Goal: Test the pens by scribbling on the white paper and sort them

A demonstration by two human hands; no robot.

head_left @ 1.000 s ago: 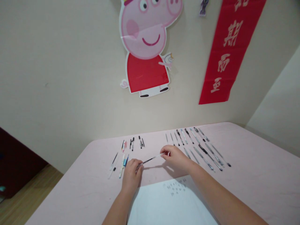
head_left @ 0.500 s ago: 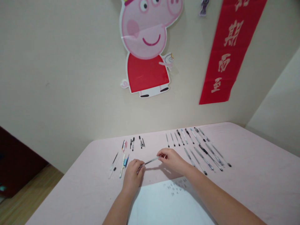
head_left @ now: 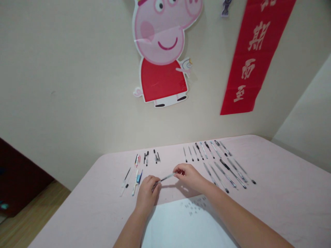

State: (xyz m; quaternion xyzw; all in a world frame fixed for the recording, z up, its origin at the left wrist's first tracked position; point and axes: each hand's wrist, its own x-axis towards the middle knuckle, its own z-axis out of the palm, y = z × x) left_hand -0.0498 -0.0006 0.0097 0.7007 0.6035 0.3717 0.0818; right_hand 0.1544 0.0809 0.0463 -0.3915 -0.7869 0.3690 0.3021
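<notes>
A thin pen refill [head_left: 168,177], dark toward the left and translucent toward the right, spans the gap between my hands just above the table. My right hand [head_left: 190,175] pinches its right end between thumb and fingertips. At the other end, my left hand [head_left: 148,193] is closed on a pen barrel, mostly hidden by the fingers, and the refill meets it there. Below the hands lies a white sheet of paper [head_left: 178,224] with small handwriting near its top edge.
Several pens [head_left: 227,168] and thin refills [head_left: 185,155] lie in rows to the right. Leftward are taken-apart black pen parts [head_left: 146,158], a white-and-blue pen [head_left: 136,182] and a clear tube with a black cap [head_left: 124,190]. The pink-covered table [head_left: 77,210] meets a wall behind.
Both hands and the refill stay almost in place. The view has shifted very slightly; nothing on the table has moved.
</notes>
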